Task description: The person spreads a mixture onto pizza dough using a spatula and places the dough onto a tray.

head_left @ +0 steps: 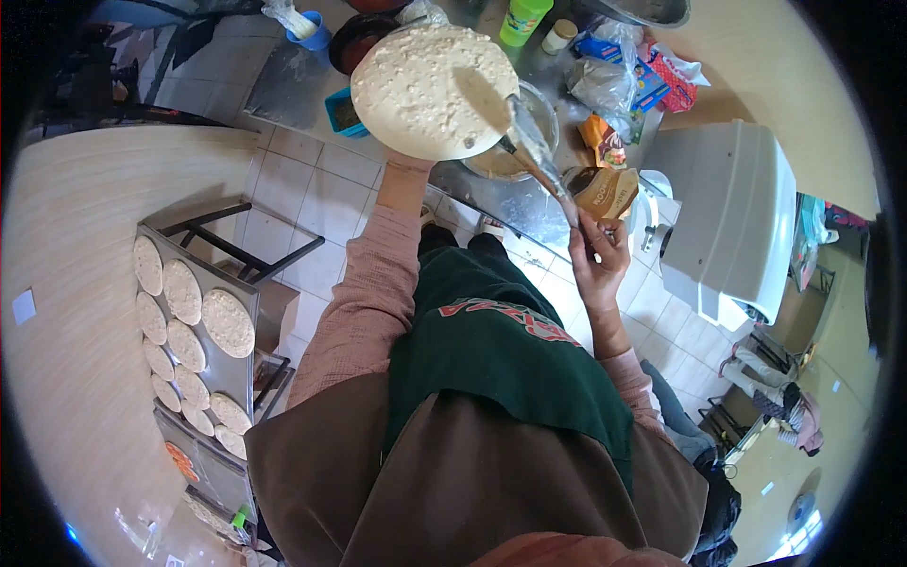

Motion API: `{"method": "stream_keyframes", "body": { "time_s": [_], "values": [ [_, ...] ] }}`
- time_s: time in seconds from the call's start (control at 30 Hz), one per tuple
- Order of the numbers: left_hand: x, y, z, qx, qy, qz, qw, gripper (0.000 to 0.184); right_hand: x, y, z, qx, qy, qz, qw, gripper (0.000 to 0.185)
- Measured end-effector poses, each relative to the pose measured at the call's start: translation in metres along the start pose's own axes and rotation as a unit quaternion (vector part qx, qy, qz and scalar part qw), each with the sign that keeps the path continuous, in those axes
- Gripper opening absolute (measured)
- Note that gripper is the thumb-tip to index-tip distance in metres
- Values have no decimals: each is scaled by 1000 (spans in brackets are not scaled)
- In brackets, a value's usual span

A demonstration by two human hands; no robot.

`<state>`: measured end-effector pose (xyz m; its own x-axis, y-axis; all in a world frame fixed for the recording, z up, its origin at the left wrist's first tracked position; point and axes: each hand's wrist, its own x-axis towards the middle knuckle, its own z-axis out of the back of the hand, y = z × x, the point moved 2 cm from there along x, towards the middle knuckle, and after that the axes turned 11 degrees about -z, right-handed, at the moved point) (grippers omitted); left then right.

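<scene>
A round, pale pizza base (pixel 416 90) with a bumpy surface rests on my left hand (pixel 409 164), raised above the counter. The fingers of that hand are hidden under the base, with only the wrist side showing. My right hand (pixel 601 263) is closed around the handle of a long spatula (pixel 537 156). Its broad, smeared head is beside the right edge of the base, and its shadow falls on the base. Below the spatula stands a clear bowl (pixel 551 118), partly covered. Near my right hand is a brown packet (pixel 609 194).
The metal counter (pixel 293 90) carries a blue cup (pixel 310 36), a green container (pixel 522 21), a small jar (pixel 559 36) and an orange packet (pixel 603 142). Several bases lie on a metal table (pixel 244 293) at left. A white appliance (pixel 723 213) stands at right. Another person (pixel 789 406) is farther back.
</scene>
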<state>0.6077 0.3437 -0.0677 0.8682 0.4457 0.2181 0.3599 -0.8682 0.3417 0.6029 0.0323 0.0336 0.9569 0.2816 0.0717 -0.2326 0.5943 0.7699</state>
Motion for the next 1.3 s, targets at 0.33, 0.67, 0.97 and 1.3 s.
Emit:
{"method": "stream_keyframes", "body": {
  "time_s": [0.33, 0.67, 0.97, 1.3],
  "values": [
    [6, 15, 33, -13, -21, 50, 998, 69, 4, 21, -7, -55, -31, 53, 997, 30],
    [15, 42, 4, 376, -107, -76, 917, 74, -8, -20, -31, -97, -117, 124, 981, 38],
    [13, 11, 3, 212, -110, -73, 968, 75, -17, -25, -3, -60, -64, 30, 996, 29],
    [13, 1, -5, 40, -43, -29, 998, 77, 17, 24, -18, -173, -72, 107, 976, 31]
  ]
}}
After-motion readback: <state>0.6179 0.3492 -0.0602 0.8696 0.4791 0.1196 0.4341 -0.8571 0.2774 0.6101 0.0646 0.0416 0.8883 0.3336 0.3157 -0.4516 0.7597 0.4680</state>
